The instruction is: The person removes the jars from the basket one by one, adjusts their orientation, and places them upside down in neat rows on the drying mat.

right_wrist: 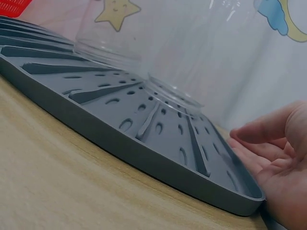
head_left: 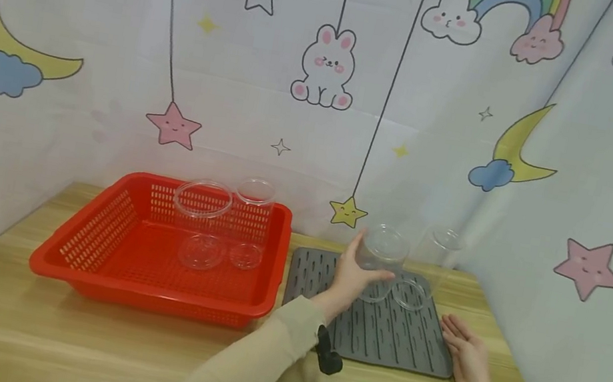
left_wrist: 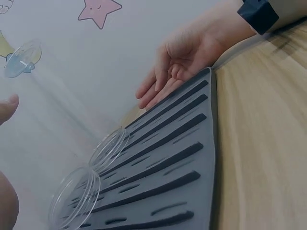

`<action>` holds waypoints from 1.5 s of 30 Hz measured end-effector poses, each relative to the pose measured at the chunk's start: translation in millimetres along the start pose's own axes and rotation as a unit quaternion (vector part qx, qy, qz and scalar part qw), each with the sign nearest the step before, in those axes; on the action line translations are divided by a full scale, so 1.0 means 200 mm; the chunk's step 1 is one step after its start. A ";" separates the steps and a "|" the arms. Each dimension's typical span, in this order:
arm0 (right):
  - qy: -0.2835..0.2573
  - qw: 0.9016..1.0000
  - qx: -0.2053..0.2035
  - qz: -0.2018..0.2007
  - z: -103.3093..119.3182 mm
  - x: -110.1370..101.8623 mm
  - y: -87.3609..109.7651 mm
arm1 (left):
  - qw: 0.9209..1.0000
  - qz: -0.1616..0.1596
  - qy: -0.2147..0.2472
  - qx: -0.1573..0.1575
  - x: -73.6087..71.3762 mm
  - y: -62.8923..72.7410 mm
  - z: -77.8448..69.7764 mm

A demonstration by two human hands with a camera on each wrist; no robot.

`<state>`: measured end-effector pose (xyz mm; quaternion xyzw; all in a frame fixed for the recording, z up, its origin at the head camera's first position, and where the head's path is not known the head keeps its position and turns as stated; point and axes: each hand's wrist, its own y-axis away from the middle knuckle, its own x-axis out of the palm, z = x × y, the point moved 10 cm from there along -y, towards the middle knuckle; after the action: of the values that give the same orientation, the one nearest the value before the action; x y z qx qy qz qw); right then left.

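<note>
My left hand holds a wide clear plastic jar by its near left side, thumb across the front and index finger up along the left. The jar's round base sits on a grey ribbed drying mat. A taller, narrower clear jar stands upright just to its right on the same mat. Beside the mat's right edge, my right hand lies low with fingers extended and nothing in it. In the right wrist view its fingertips are right at the mat's raised rim.
A red plastic basket stands left of the mat on the wooden table. Inside it are a wide clear jar and a narrower one, both upright. A printed white curtain hangs close behind.
</note>
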<state>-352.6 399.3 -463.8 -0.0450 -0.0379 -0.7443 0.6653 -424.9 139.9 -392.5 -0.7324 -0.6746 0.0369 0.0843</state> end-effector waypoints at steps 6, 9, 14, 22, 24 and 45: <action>0.014 1.000 0.008 -0.006 0.00 0.00 0.00 | 1.000 -0.008 -0.007 -0.014 0.02 -0.03 0.00; 0.011 1.000 0.006 -0.009 0.01 0.00 0.00 | 1.000 -0.012 -0.009 -0.025 0.04 -0.05 0.00; 0.009 1.000 0.001 -0.011 0.01 0.00 0.01 | 0.999 -0.022 -0.024 -0.040 0.05 -0.06 -0.01; -0.011 1.000 -0.009 -0.007 0.00 0.00 0.01 | 0.996 -0.044 -0.058 -0.046 0.05 -0.06 -0.01; -0.006 1.000 -0.008 -0.008 0.00 0.00 0.01 | 0.996 -0.047 -0.065 -0.047 0.04 -0.06 -0.02; 0.024 0.999 0.027 -0.017 0.00 0.00 0.00 | 0.995 -0.038 -0.083 -0.048 0.05 -0.07 -0.02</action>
<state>-352.7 399.1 -464.7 -0.0084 -0.0429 -0.7551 0.6542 -437.5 150.2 -384.5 -0.7040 -0.7074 0.0620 -0.0058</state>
